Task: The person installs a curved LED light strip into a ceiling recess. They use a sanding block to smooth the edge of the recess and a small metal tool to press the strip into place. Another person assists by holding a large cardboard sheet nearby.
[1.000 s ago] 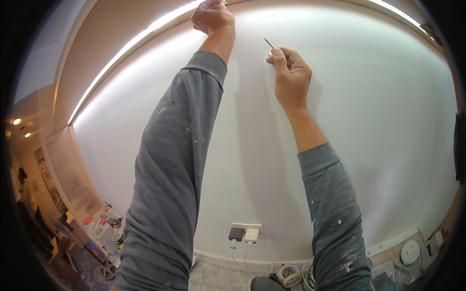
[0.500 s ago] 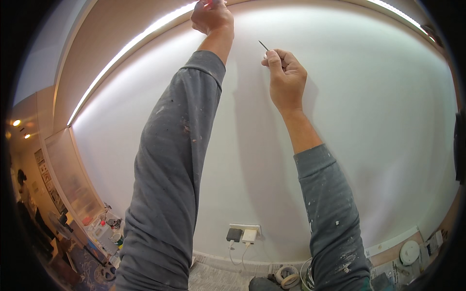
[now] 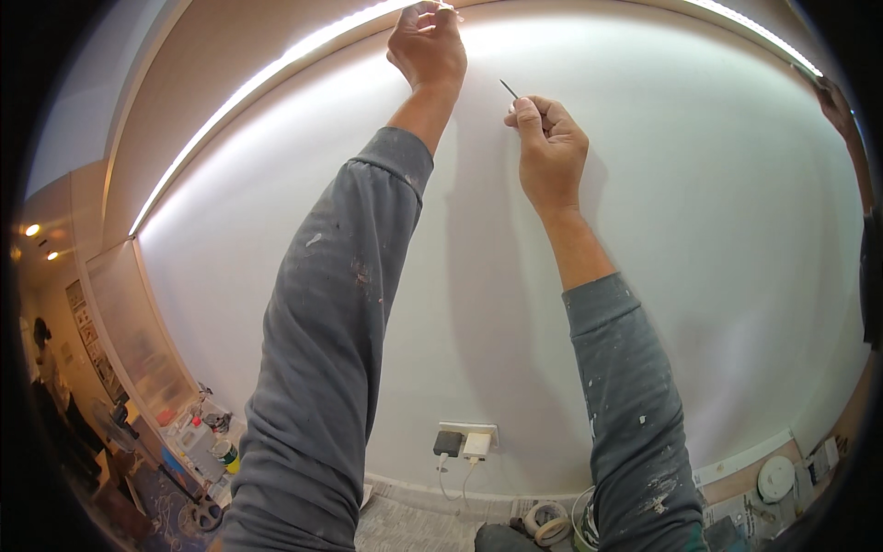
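My left hand [image 3: 429, 46] is raised to the top of the wall, beside the bright light strip [image 3: 317, 41]. Its fingers are pinched together; a small pale bit shows at their tips, too small to name. Lower and to the right, my right hand [image 3: 554, 152] grips a thin dark pointed rod [image 3: 508, 89] between thumb and fingers. The rod's tip points up and left, in front of the pale wall [image 3: 717, 230]. What the rod's other end looks like is hidden in the hand.
A co-worker's hand [image 3: 835, 103] reaches up to the light strip at far right. Below, a wall socket [image 3: 492, 429] holds a black and a white plug. Tape rolls [image 3: 549, 523] lie at the bottom, with bottles and cans [image 3: 198, 442] at left. A person stands far left.
My left hand has shifted right and slightly down; the red glint at its fingers is gone. My right hand moved slightly right, still gripping the rod. More of the co-worker's hand shows.
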Demonstrator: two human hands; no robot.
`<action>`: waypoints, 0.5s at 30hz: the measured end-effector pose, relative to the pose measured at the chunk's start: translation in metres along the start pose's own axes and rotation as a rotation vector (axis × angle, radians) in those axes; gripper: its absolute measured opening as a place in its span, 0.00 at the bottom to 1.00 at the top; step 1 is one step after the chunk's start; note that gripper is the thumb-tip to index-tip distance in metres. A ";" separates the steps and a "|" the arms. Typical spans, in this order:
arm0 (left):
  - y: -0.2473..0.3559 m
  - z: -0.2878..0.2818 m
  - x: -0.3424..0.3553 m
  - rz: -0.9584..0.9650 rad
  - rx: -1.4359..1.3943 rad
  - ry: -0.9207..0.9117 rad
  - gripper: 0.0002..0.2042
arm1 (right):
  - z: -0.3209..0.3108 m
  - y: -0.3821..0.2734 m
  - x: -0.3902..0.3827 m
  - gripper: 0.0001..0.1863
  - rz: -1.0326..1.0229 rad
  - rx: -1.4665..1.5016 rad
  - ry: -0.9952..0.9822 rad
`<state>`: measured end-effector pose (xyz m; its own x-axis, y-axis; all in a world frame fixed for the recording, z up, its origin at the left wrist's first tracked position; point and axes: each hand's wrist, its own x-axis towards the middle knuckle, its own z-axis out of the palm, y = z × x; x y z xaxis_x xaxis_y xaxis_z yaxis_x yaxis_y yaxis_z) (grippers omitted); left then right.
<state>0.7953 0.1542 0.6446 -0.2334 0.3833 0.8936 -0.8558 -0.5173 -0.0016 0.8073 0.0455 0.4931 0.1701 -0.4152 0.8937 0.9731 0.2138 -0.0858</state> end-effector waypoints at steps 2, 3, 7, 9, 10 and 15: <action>0.003 -0.002 -0.007 0.012 -0.014 -0.028 0.08 | -0.001 0.001 -0.001 0.12 0.007 -0.014 0.002; 0.005 -0.003 -0.011 0.006 -0.041 -0.052 0.08 | -0.001 0.000 -0.001 0.12 0.010 -0.022 0.004; 0.012 -0.008 -0.023 0.132 -0.042 -0.125 0.07 | -0.002 -0.003 -0.002 0.13 0.011 -0.039 -0.002; 0.017 -0.009 -0.031 0.205 -0.042 -0.135 0.08 | -0.002 -0.004 -0.003 0.13 0.006 -0.031 -0.004; 0.021 -0.009 -0.035 0.241 -0.043 -0.141 0.09 | -0.002 -0.004 -0.003 0.13 0.007 -0.036 -0.005; 0.025 -0.022 -0.043 -0.081 -0.335 -0.346 0.18 | -0.002 -0.003 -0.003 0.12 0.001 -0.055 -0.006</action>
<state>0.7736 0.1412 0.5968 -0.0414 0.1063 0.9935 -0.9797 -0.1996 -0.0194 0.8042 0.0441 0.4898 0.1700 -0.4096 0.8963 0.9801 0.1652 -0.1105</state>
